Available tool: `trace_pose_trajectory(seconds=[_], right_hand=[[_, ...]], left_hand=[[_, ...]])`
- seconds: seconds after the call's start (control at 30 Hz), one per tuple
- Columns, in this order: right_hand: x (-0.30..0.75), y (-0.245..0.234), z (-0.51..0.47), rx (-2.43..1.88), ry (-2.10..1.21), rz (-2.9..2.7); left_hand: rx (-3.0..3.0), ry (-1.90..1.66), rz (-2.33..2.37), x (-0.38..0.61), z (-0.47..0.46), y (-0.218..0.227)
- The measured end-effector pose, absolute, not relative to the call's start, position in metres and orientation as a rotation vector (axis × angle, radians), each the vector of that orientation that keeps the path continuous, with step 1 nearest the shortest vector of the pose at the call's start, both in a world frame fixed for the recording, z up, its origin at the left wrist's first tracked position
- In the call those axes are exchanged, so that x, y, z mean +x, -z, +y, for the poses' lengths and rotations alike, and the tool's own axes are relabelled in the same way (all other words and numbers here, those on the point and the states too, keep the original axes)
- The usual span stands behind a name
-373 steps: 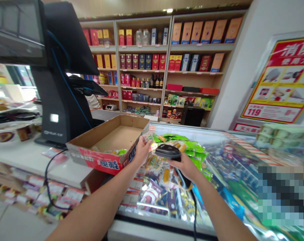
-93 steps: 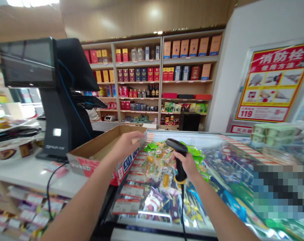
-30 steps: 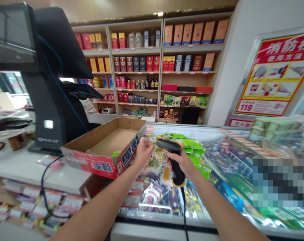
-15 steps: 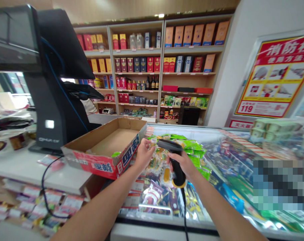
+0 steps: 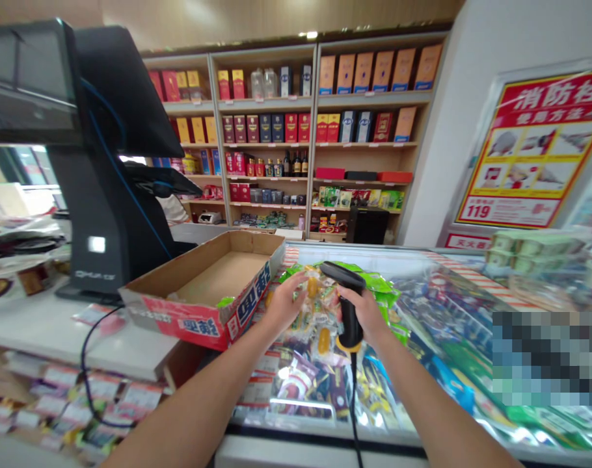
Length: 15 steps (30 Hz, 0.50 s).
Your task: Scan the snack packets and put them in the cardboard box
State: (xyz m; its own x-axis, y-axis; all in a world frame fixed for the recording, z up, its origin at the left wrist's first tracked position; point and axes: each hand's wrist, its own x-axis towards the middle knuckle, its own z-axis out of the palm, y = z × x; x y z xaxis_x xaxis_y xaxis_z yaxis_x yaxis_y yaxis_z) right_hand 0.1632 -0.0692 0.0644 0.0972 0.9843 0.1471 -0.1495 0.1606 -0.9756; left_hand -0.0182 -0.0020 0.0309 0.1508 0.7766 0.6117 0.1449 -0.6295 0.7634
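My right hand (image 5: 367, 312) is wrapped round the grip of a black barcode scanner (image 5: 349, 315), whose head points left toward my left hand. From the scanner's yellow-ringed base a cord (image 5: 354, 396) runs down. My left hand (image 5: 287, 304) pinches a small clear snack packet (image 5: 313, 286) with yellow-brown food in it, just left of the scanner head. Below, on the glass top, lie more clear packets, one with a yellow-brown piece (image 5: 324, 340). Green snack bags (image 5: 381, 286) are piled behind and right of the scanner.
An open cardboard box (image 5: 179, 318) stands to the left, beside a black checkout terminal (image 5: 110, 214). Under the hands is a glass-topped freezer (image 5: 423, 370) filled with packaged goods. Egg cartons (image 5: 535, 250) sit at right; shelves (image 5: 315, 97) of boxes line the back.
My left hand has turned and lowered slightly, and the yellow-brown packet now shows at its fingertips. The scanner in my right hand has shifted a little right and its base has risen.
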Motion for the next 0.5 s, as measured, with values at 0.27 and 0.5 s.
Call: trace_pose_trajectory(seconds=[0.27, 0.5], right_hand=[[0.163, -0.066, -0.07, -1.045, -1.029, -1.111], [0.162, -0.068, -0.072, -1.049, -1.021, -1.149]], left_hand=[[2.126, -1.643, 0.942, -0.042, -0.033, -0.082], [2.281, -1.057, 1.39, -0.138, -0.016, -0.163]])
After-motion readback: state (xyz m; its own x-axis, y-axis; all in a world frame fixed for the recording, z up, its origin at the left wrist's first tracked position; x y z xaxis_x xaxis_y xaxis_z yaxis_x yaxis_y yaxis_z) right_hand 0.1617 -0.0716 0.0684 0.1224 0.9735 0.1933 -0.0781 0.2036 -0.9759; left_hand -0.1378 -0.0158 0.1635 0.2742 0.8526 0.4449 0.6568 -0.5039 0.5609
